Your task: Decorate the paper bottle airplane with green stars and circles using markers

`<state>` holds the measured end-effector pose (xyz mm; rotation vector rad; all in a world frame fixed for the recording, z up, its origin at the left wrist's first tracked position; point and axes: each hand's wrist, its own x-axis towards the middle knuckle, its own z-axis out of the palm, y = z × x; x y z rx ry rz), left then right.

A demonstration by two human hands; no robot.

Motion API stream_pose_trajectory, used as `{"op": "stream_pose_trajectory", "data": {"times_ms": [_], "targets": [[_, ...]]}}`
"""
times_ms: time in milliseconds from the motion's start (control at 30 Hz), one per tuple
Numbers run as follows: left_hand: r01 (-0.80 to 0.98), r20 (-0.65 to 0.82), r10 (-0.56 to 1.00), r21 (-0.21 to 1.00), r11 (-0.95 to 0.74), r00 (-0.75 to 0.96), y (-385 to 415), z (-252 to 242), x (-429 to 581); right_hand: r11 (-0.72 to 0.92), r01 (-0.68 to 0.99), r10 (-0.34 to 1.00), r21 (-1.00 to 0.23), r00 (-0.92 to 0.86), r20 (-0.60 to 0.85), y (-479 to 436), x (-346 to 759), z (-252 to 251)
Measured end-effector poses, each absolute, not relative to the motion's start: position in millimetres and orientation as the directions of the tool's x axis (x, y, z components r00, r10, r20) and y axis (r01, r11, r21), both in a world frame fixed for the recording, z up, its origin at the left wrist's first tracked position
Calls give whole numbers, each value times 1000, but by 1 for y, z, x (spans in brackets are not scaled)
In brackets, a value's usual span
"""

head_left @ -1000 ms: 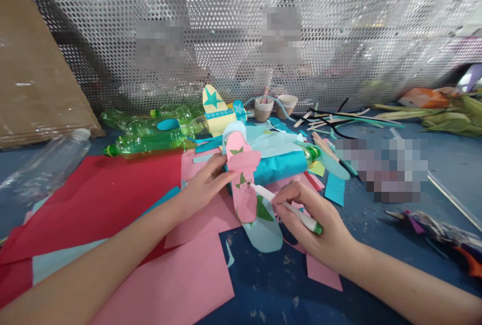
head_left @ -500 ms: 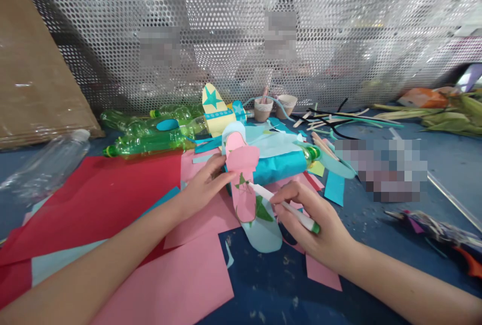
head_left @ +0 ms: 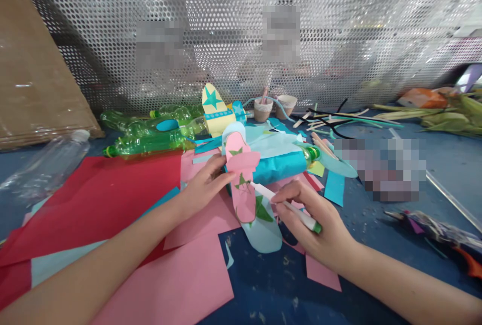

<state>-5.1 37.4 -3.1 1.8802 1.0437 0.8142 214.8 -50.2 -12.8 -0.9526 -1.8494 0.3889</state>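
My right hand [head_left: 312, 214] is closed around a white marker [head_left: 265, 192] with a green end, its tip at the pink paper strip [head_left: 244, 207]. Green star shapes mark that strip, one partly outlined near the tip. My left hand [head_left: 209, 179] pinches the strip's left edge, thumb in front and the other fingers partly hidden. Under the strip lies a light-blue paper wing [head_left: 263, 237] with a green star. Behind it lies a bottle wrapped in turquoise paper [head_left: 282, 165], its green neck to the right. A pink paper flap [head_left: 243, 161] stands out from the strip.
Red paper [head_left: 131, 184] and pink sheets [head_left: 181, 280] spread to the left. Green bottles [head_left: 150, 141], a yellow paper-covered model [head_left: 218, 121] and small pots [head_left: 262, 110] stand behind. Sticks [head_left: 331, 121] lie at the back right; orange-handled scissors [head_left: 469, 262] lie far right.
The pink flap has tipped lower, uncovering a green star above it. The marker tip has shifted very slightly right. My left hand keeps its place.
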Motion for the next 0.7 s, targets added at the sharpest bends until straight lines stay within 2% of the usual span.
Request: {"op": "stream_pose_trajectory", "data": {"times_ms": [700], "targets": [[351, 171, 877, 868, -350, 450, 39, -5, -6, 644, 437, 748, -627, -192, 635, -51, 215, -11]]}}
